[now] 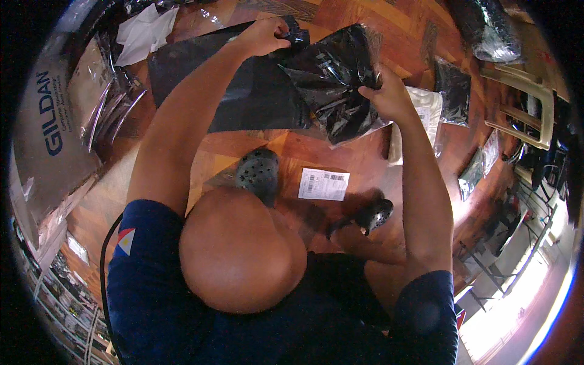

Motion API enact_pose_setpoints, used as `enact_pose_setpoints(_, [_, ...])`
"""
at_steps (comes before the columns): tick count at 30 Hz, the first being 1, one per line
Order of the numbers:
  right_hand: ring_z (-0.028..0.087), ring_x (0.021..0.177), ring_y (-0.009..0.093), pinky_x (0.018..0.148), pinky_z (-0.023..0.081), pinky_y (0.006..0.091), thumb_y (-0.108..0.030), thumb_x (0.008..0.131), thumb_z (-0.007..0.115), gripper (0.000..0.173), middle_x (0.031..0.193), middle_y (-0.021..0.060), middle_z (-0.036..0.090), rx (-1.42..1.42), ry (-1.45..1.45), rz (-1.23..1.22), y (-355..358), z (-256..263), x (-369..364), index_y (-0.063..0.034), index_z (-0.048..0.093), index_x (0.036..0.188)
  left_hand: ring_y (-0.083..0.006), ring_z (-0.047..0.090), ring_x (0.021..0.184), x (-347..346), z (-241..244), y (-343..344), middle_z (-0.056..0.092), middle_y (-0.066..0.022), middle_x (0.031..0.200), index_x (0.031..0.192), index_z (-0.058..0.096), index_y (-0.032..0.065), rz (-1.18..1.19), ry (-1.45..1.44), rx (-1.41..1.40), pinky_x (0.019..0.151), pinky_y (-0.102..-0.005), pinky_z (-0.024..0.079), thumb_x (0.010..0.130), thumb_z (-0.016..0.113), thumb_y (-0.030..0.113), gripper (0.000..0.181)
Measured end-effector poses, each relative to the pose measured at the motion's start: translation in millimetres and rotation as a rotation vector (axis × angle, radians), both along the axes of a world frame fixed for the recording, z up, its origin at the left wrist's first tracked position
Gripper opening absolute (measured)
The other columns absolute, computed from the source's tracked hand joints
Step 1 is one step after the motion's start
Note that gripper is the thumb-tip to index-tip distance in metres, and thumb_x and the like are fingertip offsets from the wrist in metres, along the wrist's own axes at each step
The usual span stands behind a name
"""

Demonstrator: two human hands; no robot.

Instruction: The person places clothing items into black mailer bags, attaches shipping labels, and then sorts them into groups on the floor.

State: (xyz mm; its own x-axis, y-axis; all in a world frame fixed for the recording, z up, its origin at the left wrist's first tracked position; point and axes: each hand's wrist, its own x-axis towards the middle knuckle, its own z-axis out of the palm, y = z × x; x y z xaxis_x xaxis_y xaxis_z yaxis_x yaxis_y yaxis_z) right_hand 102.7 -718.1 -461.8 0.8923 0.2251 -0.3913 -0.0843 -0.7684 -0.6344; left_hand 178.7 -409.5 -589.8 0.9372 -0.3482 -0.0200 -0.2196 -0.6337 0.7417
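My left hand [264,37] is closed on the top edge of a large dark plastic sheet or mailing bag [228,86] spread over the wood-patterned floor. Gripped in my right hand [388,93] is the side of a glossy black plastic bag [335,82], wrinkled and gathered towards my thumb. The glossy bag overlaps the right end of the dark sheet. Below them on the floor lies a white printed label or slip [324,184]. Whether anything is inside the glossy bag cannot be seen.
A Gildan cardboard box [50,137] and clear-wrapped packages [98,100] stand at the left, near crumpled white paper [146,32]. At the right are a white packet [422,109], a black packet [451,91] and a beige plastic stool [543,114]. My perforated clogs [259,171] are near the label.
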Motion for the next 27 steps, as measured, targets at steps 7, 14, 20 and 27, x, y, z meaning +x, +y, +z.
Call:
enact_pose_setpoints(7, [0.061,0.103,0.039,0.09,0.045,0.0485,-0.02,0.08,0.067,0.041,0.106,0.0202,0.065,-0.338,-0.127,0.005,7,10,1,-0.0099,0.055,0.117,-0.0363,0.065,0.078,11,14,-14,0.066,-0.0224,0.081,0.096,0.068,-0.0003,-0.056,-0.087,0.311,0.073,-0.0417,0.052,0.078,0.066,0.028,0.033])
enact_pose_setpoints(14, [0.06,0.105,0.038,0.088,0.046,0.043,-0.013,0.078,0.069,0.04,0.108,0.0211,0.064,-0.38,-0.138,0.052,23,30,-5,-0.0073,0.055,0.115,-0.0362,0.064,0.09,10,32,-33,0.068,-0.0189,0.093,0.099,0.07,0.0079,-0.032,0.093,0.323,0.082,-0.043,0.05,0.086,0.057,0.036,0.033])
enact_pose_setpoints(20, [0.062,0.102,0.026,0.09,0.046,0.0365,0.0,0.077,0.068,0.044,0.106,0.0146,0.066,-0.024,0.076,0.226,18,17,-7,-0.0014,0.053,0.118,-0.0349,0.065,0.08,10,28,-32,0.068,-0.0163,0.083,0.096,0.07,0.0073,-0.042,-0.106,0.049,0.073,-0.0424,0.05,0.088,0.059,0.037,0.033])
enact_pose_setpoints(27, [0.06,0.105,0.021,0.095,0.043,0.0346,-0.001,0.075,0.073,0.055,0.116,0.0103,0.064,0.219,0.407,0.213,11,-25,-30,-0.0021,0.052,0.126,-0.0276,0.067,0.08,14,37,-63,0.07,-0.0144,0.086,0.098,0.071,0.006,-0.137,0.143,0.016,0.075,-0.039,0.051,0.082,0.065,0.033,0.032])
